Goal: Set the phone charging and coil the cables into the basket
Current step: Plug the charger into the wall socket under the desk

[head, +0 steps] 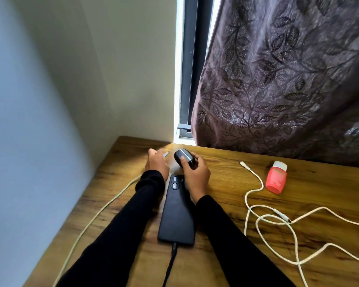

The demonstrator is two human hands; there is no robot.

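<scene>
Phone (177,212) lies plugged in; right hand (195,172) grips black case (182,157), left hand (157,162) pinches connector (165,154).

One black phone (177,212) face down on wooden table (226,179). One black cable (171,264) plugged into it. One small dark rounded case (182,157). One red bottle with white cap (276,177). Pale cables: one at left (87,226), tangle at right (278,228), count unclear. Two hands: left (157,163), right (195,175).

Daylight glares through the window gap (179,79) onto the table (226,162); edges bend, left hand (157,162) blurred.
</scene>
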